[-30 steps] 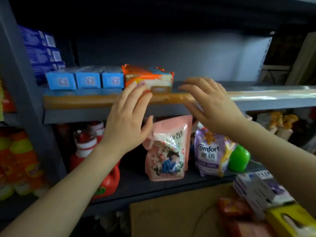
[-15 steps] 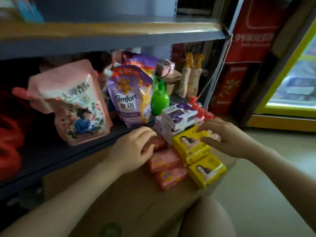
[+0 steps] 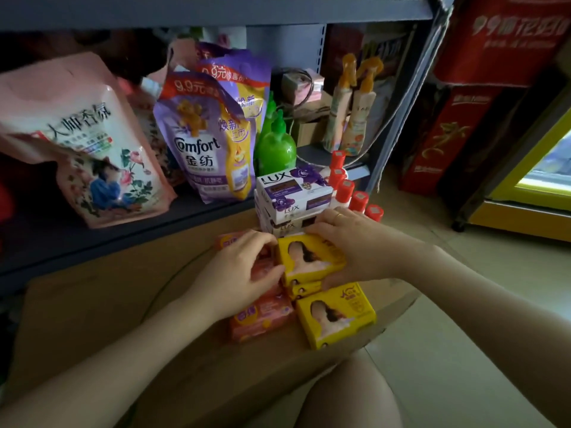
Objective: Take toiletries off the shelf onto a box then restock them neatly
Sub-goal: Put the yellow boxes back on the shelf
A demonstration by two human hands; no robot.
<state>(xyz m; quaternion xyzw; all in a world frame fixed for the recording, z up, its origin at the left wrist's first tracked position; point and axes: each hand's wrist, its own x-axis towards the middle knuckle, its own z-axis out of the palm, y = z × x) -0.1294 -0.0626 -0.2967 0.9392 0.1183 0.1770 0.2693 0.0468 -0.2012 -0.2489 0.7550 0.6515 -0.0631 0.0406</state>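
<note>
On the brown cardboard box [image 3: 102, 307] lie soap packs. A stack of yellow soap boxes [image 3: 309, 257] sits in the middle, and both hands clasp it: my left hand [image 3: 238, 273] grips its left side, my right hand [image 3: 358, 245] curls round its right side. Another yellow soap box [image 3: 336, 313] lies in front. Pink-orange soap packs [image 3: 262, 319] lie under and beside my left hand. White and purple LUX soap boxes [image 3: 293, 193] are stacked behind, with several red-capped bottles [image 3: 349, 189] to their right.
The grey shelf [image 3: 185, 211] behind the box holds a pink refill pouch [image 3: 83, 149], purple Comfort pouches [image 3: 204, 134], a green bottle [image 3: 275, 146] and spray bottles [image 3: 352, 109]. Red cartons [image 3: 457, 128] stand at right. My knee [image 3: 346, 393] is under the box's edge.
The view dropped from the upper shelf to the box. Both hands came down from the shelf edge and closed on the yellow soap stack.
</note>
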